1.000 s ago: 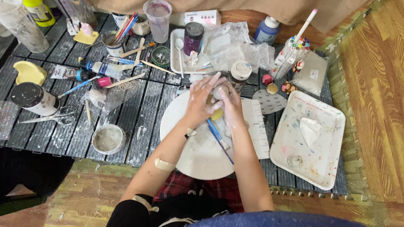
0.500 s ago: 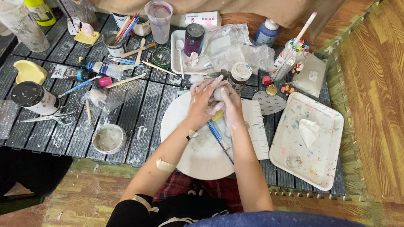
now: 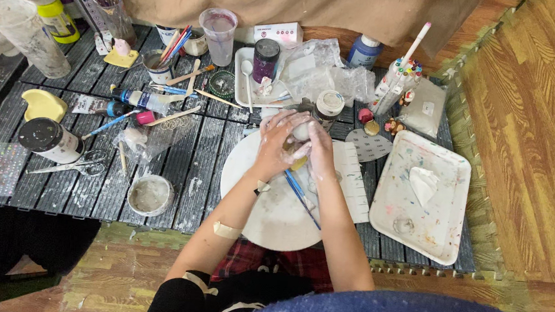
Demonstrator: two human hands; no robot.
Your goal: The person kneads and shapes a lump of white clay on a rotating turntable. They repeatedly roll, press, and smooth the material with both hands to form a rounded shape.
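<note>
We note a low work surface of dark grey slatted tiles (image 3: 203,163), paint-smeared. Beyond the fingers, a tan cloth (image 3: 291,0) hangs along the far edge, draped to the tiles. Right of the fingers, well apart, lies a wood-plank floor (image 3: 534,131) in warm brown, its grain running diagonally. A woven greenish mat (image 3: 467,132) borders the tiles on that side. Light is even, with soft shadows.
</note>
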